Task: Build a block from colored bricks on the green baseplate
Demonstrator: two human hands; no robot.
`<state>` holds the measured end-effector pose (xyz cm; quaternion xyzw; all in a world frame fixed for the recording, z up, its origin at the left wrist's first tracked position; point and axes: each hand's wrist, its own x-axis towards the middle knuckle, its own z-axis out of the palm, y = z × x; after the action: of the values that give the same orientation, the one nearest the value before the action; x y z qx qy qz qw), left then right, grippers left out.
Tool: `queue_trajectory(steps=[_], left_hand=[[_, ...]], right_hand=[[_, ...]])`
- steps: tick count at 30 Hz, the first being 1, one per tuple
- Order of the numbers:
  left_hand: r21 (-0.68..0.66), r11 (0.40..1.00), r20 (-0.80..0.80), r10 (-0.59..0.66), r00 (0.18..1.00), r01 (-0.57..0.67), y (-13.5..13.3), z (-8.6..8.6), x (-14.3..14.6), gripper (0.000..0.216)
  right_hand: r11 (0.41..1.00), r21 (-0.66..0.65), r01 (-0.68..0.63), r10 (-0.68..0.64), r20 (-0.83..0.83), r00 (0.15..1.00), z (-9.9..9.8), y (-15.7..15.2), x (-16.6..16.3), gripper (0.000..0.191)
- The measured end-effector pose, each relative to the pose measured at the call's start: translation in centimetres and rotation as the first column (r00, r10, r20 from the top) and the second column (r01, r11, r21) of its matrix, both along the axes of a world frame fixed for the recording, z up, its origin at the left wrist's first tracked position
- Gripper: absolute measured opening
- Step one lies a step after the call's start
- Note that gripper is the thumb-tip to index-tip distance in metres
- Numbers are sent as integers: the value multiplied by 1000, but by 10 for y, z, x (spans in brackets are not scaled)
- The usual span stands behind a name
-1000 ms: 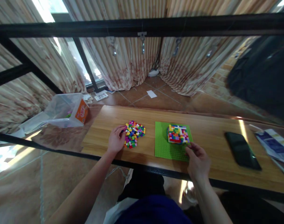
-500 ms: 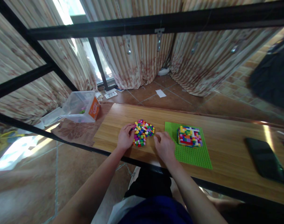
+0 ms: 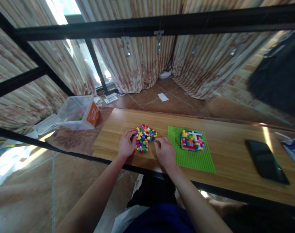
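Observation:
A loose pile of small multicoloured building bricks point(image 3: 144, 137) lies on the wooden table. At its left edge rests my left hand point(image 3: 127, 144), fingers bent and parted from the thumb, touching the outer bricks. My right hand point(image 3: 165, 150) is closed in a pinch just right of the pile, with a tiny greenish brick point(image 3: 156, 141) faintly visible at the fingertips. Beyond that hand lies a green studded baseplate point(image 3: 196, 161). On it stands a low, layered block of bricks point(image 3: 192, 140) in many colours, with a patchy, uneven top.
A black phone-like slab point(image 3: 266, 161) lies on the right part of the table point(image 3: 230, 155). On the floor past the left end stands a clear plastic bin point(image 3: 76, 113) with an orange label. A black metal bar point(image 3: 137, 28) crosses above, before striped curtains.
The whole view has shifted, so the table and things appear slightly further left. My right hand stays by the pile, its fingertips now showing a bit of green. My left hand keeps its place.

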<state>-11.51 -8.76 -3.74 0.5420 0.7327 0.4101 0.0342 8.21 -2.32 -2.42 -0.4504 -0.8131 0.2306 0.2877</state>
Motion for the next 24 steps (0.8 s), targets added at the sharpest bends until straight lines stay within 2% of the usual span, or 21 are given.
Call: queue_trajectory(steps=[4, 7, 10, 16, 24], left_hand=[[-9, 1000, -10, 9, 1000, -9, 0, 1, 0, 24], [-16, 1000, -12, 7, 1000, -8, 0, 1, -1, 25], [-20, 1000, -18, -6, 1000, 6, 1, 2, -2, 25], [-24, 1000, -32, -8, 999, 7, 1, 4, -3, 25], [-15, 1000, -45, -15, 999, 14, 2, 2, -4, 26]], right_hand=[[991, -136, 19, -47, -211, 976, 3, -12, 27, 19], [958, -263, 112, -191, -299, 935, 5, -19, 58, 19], [927, -304, 221, -319, -327, 889, 9, -20, 91, 23], [917, -174, 358, -397, -332, 856, 16, 1, 138, 22], [927, 12, 374, -352, -310, 883, 11, 24, 137, 20]])
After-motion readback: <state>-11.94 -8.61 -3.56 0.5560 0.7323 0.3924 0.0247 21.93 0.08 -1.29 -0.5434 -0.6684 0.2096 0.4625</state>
